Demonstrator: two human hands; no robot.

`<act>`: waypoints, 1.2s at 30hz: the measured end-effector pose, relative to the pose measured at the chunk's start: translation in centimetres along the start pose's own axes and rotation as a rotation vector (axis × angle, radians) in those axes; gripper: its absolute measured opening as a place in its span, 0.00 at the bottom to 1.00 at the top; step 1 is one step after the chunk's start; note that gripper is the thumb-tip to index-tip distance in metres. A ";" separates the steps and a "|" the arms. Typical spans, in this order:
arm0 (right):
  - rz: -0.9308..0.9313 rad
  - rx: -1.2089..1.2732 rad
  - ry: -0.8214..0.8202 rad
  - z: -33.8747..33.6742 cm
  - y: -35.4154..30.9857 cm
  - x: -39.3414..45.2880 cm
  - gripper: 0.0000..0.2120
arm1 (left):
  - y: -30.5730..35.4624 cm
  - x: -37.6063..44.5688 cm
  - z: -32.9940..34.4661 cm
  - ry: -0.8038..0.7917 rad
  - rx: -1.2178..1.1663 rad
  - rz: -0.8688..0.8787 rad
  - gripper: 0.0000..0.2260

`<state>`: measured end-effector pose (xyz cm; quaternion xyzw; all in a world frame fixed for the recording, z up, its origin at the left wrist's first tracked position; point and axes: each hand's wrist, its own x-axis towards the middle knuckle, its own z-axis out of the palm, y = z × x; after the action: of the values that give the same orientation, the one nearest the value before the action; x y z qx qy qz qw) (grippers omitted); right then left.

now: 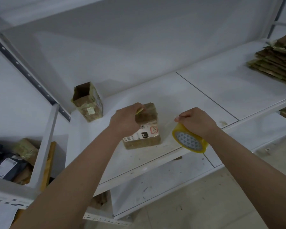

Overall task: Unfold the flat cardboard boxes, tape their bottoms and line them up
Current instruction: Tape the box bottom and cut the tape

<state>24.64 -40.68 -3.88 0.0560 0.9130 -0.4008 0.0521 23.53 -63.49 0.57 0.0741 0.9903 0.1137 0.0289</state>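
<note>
Taping a box bottom.
Left hand (125,120) pinches the box (144,128) flap; right hand (197,120) grips the tape roll (189,140). Best pull taut, press flat.

Two bare forearms seen from above, no sleeves reaching into view, no watch, bracelet or ring anywhere along them. Left hand (125,120) ungloved, knuckles and back plainly shown. Right hand (197,123) likewise ungloved, wrist bare, thumbnail short and pale at the tip. Forearms smooth, without marks, tape or bandage. Upper arms and whatever was worn above the elbows cut off by the lower edge of the view
</note>
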 end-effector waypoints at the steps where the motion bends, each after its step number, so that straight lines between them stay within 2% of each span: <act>1: -0.001 0.000 0.007 -0.1 -0.1 0.1 0.09 | 0.1 -0.2 0.1 0.045 -0.020 0.007 0.25; 3: -0.006 0.000 0.011 -0.1 -0.4 0.2 0.08 | 0.8 -0.4 1.1 0.126 0.013 0.052 0.27; 5: -0.017 -0.002 0.006 -0.1 -0.6 0.3 0.08 | 1.2 -0.3 2.2 0.204 0.070 0.087 0.24; 10: -0.012 0.002 0.025 -0.4 -0.5 0.3 0.07 | -0.1 0.0 1.2 0.027 -0.049 0.127 0.22; 13: -0.029 0.018 0.022 0.0 -1.0 0.2 0.07 | 1.5 -0.6 2.0 0.085 -0.109 0.031 0.30; 14: -0.036 0.013 0.017 0.1 -1.2 0.1 0.07 | 2.0 -0.7 2.4 0.109 -0.061 0.002 0.29; 16: -0.047 0.004 0.008 0.0 -1.5 0.0 0.08 | 2.1 -0.9 2.9 0.136 0.006 0.019 0.23; 18: -0.071 0.021 -0.007 -0.4 -1.8 -0.2 0.07 | 1.1 -1.3 2.2 0.053 -0.038 0.063 0.22; 22: -0.175 0.191 -0.148 -1.1 -2.8 -1.0 0.07 | -2.2 -2.6 0.4 -0.221 -0.126 0.134 0.30; 26: -0.235 0.245 -0.241 -1.0 -4.5 -1.7 0.06 | -4.0 -3.6 -0.8 -0.282 -0.356 0.158 0.29; 28: -0.253 0.220 -0.279 -1.0 -5.2 -1.9 0.07 | -4.3 -3.8 -0.6 -0.248 -0.523 0.110 0.21; 30: -0.259 0.213 -0.299 -0.8 -5.7 -1.9 0.08 | -4.0 -4.1 0.0 -0.077 -0.695 0.040 0.09; 31: -0.266 0.208 -0.301 -0.6 -5.9 -2.0 0.08 | -3.4 -4.3 0.2 0.023 -0.782 -0.015 0.10; 33: -0.277 0.196 -0.297 -0.3 -6.3 -2.0 0.08 | -2.0 -4.7 0.4 0.158 -0.943 -0.094 0.20; 34: -0.277 0.194 -0.291 -0.2 -6.5 -2.0 0.08 | -1.3 -4.7 0.5 0.182 -0.975 -0.095 0.24; 36: -0.275 0.186 -0.279 0.0 -6.8 -2.2 0.09 | -0.1 -4.7 0.7 0.174 -0.943 -0.058 0.25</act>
<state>25.82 -45.41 1.38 -0.1206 0.8551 -0.4904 0.1172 28.22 -64.14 0.05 0.0155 0.8312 0.5553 -0.0206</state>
